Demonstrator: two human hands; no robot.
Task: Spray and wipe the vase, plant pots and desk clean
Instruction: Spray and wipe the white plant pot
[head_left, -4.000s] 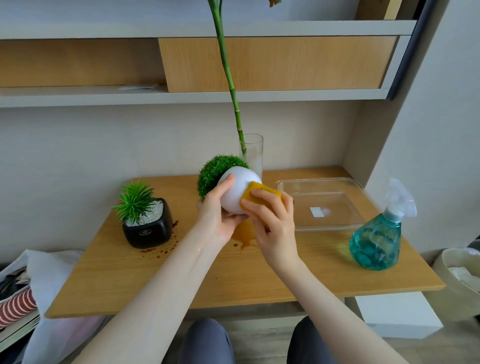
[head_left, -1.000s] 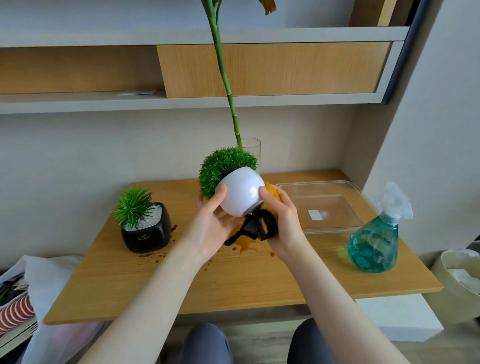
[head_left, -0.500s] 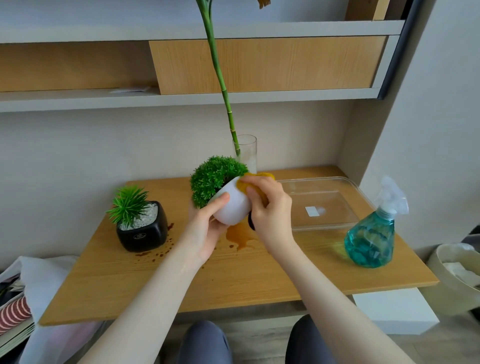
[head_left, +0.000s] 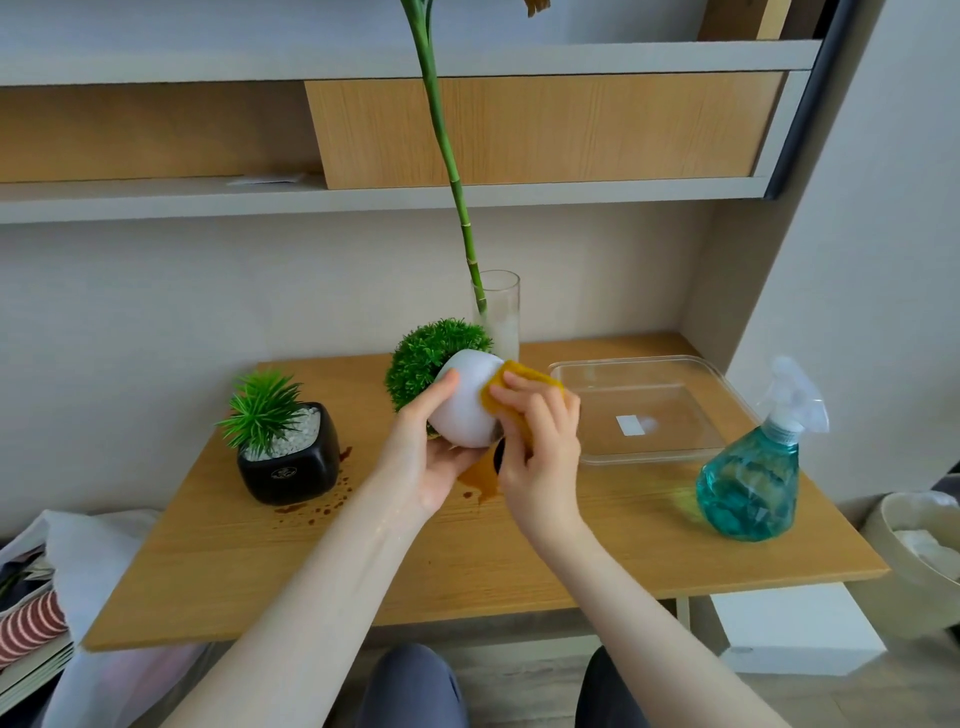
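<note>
The left hand (head_left: 423, 460) is cupping one tilted white pot (head_left: 465, 405) above the bench (head_left: 519, 551), its grip curled round it; the right hand (head_left: 540, 452) is pressing one yellow cloth (head_left: 519, 379) against it. One black pot (head_left: 288, 462), one vase (head_left: 498, 312), one spray bottle (head_left: 748, 488) and one tray (head_left: 649, 405) are standing around.

A clear plastic tray (head_left: 727, 395) lies flat. A striped cloth (head_left: 28, 631) and a round bin (head_left: 883, 525) sit lower down.
</note>
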